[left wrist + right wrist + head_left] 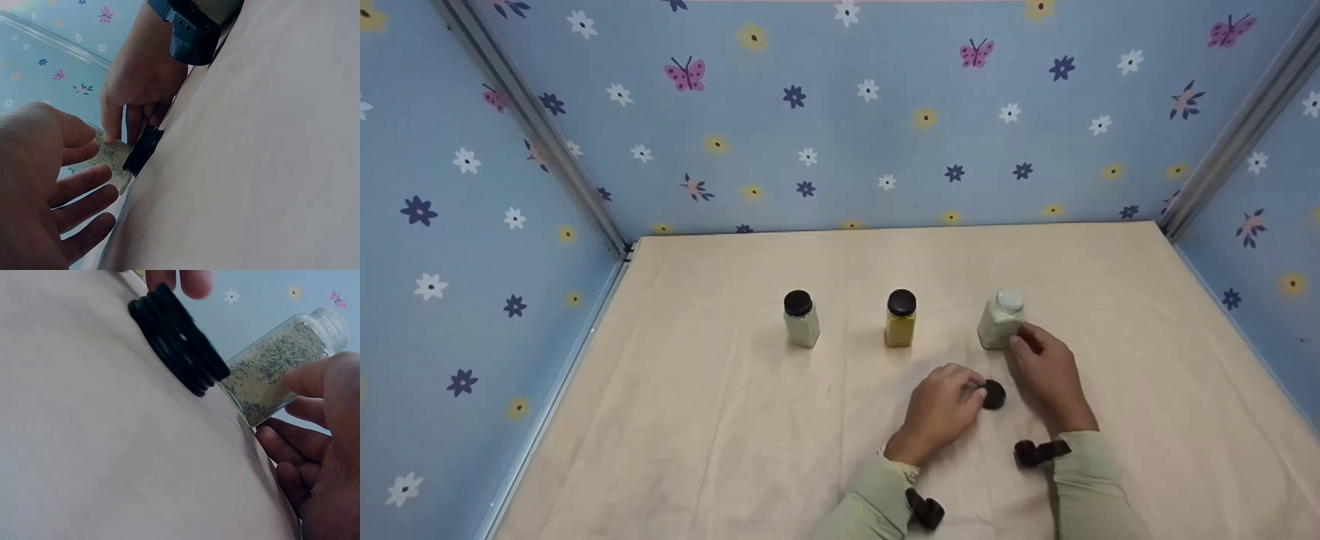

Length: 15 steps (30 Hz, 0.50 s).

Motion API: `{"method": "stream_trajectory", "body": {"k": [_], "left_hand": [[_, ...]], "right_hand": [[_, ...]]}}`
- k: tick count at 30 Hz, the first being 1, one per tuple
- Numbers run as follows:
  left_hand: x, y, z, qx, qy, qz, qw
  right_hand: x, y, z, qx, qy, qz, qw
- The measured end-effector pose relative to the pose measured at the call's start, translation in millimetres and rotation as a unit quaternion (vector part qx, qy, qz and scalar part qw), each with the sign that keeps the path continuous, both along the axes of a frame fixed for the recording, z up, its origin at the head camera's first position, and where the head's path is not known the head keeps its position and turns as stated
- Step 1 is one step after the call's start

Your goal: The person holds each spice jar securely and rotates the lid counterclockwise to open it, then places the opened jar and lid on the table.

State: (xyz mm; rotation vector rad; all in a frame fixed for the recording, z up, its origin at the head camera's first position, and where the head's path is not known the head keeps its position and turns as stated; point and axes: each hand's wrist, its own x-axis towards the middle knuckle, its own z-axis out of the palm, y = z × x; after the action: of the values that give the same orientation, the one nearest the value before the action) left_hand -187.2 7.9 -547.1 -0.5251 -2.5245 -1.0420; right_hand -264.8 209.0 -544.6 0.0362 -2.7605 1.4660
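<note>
A glass jar [1000, 322] of pale flakes stands uncapped at the right of the cloth, and my right hand [1048, 375] grips its lower right side between thumb and fingers. In the right wrist view the jar [278, 368] shows green-grey flakes and a clear threaded neck, with my right hand [332, 439] around its side. A black round cap [994, 394] lies on the cloth in front of the jar. Beside the cap's left edge is my left hand [941, 409]; in the left wrist view its fingers [84, 208] are spread and loosely bent, holding nothing.
Two more jars with black lids stand in line to the left: one with yellow contents [900, 326], one with pale contents [802, 326]. Patterned blue panels [870, 120] with grey metal posts enclose the cloth-covered table [697, 412] at the back and sides.
</note>
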Motion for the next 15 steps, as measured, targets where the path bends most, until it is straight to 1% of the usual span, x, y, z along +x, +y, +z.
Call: {"method": "stream_trajectory", "body": {"k": [6, 12, 15], "left_hand": [[0.6, -1.3, 0.8, 0.019, -0.011, -0.004, 0.9998], [-1.9, -6.2, 2.3, 0.021, -0.026, -0.006, 0.9994], [-2.7, -11.1, 1.1, 0.021, -0.033, -0.005, 0.9992]], "right_hand": [[0.9, 2, -0.6, -0.006, 0.003, -0.013, 0.9999], [2.1, -1, 2.9, -0.03, 0.008, -0.062, 0.9976], [3.2, -2, 1.6, -0.035, 0.01, -0.074, 0.9966]]}}
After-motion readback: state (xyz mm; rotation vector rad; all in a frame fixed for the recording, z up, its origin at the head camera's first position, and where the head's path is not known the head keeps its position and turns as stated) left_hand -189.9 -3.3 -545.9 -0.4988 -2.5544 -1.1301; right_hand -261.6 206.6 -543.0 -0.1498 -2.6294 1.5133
